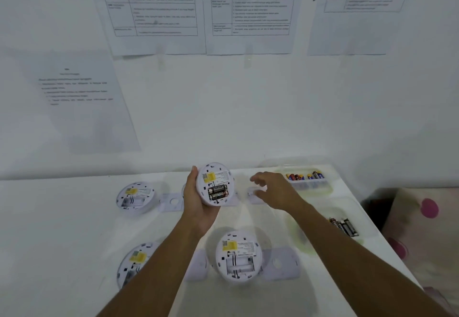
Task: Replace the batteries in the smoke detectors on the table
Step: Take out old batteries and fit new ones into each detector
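L hand (198, 205) grips a detector (215, 184) off the table, back side facing cam, thumb on its far-left rim, fingers wrapped under/behind, closed firm on it. Its bay holds two batteries (218, 192), long axes running left-right, stacked one above the other, label upside down to cam

R hand (273, 190) empty, fingers loosely spread and half curled, touching nothing I can confirm. It hovers just right of the held detector. A small white piece (253, 192) lies on the table right at/under the R fingertips, prob the battery cover but too blurry to be sure; contact can't tell

Key relation: new-battery tray (306, 180) sits beyond and right of the R fingertips, near; cells in it lie roughly upright/leaning, axes pointing away from cam. R hand much nearer to it than L. Second tray (344, 227) w/ dark cells lies right of R forearm, closer to the body, prob the used ones

Other detectors, all back-up w/ bays open & empty: one left of L hand (135, 198), one under L forearm (135, 262) partly hidden, one below the wrists (237, 256). Mount plates (171, 202) beside them

Judgement: held unit looks loaded, next is likely closing the cover w/ R hand
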Motion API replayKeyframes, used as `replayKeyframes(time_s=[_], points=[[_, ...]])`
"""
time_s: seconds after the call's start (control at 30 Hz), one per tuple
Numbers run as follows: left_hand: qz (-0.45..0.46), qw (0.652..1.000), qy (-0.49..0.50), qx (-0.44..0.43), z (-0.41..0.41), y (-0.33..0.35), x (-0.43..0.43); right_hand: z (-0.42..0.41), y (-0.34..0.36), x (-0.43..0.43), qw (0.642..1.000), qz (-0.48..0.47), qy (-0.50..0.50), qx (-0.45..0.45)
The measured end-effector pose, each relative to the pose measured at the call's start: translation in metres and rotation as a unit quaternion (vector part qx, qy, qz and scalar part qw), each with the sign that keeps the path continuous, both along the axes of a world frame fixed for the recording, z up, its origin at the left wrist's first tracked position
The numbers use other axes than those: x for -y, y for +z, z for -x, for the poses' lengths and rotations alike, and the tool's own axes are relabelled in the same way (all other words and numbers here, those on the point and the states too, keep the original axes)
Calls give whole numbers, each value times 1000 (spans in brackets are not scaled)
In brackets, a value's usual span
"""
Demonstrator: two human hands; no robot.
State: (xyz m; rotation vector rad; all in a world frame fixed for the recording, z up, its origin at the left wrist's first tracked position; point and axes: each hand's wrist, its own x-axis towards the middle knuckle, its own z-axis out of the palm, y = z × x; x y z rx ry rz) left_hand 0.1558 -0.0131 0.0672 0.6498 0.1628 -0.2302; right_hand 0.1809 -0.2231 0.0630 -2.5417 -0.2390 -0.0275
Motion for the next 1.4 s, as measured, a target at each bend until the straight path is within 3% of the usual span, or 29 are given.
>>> replayKeyframes(time_s=[0.07,0.13,0.37,0.57,0.73,0.87,0.97,1.13,1.23,1.4], points=[[-3,1000,-4,-2,0,-1,-5,-9,-6,2,993,108,42,-38],[-3,1000,-7,-6,-1,-2,-7,-13,-6,0,984,151,61,-67],[10,1000,-26,-3,-7,-8,-13,-16,-12,-4,979,179,81,-45],[10,999,-32,-1,-12,-11,-9,-10,-15,-8,969,233,77,29],[5,1000,-25,0,-13,-15,-11,-9,-13,-7,983,148,37,99],[-1,1000,-12,-4,-14,-19,-13,1,-7,-11,987,-91,-57,117],[-8,1000,-13,3,-11,-16,-12,14,11,-20,948,-296,-90,78],[-3,1000,-28,13,-5,-11,3,35,44,-43,885,-459,-73,21],[1,999,-51,14,1,-6,13,40,48,-58,893,-445,-57,38],[14,998,-58,4,6,-5,19,46,27,-75,941,-237,-88,225]])
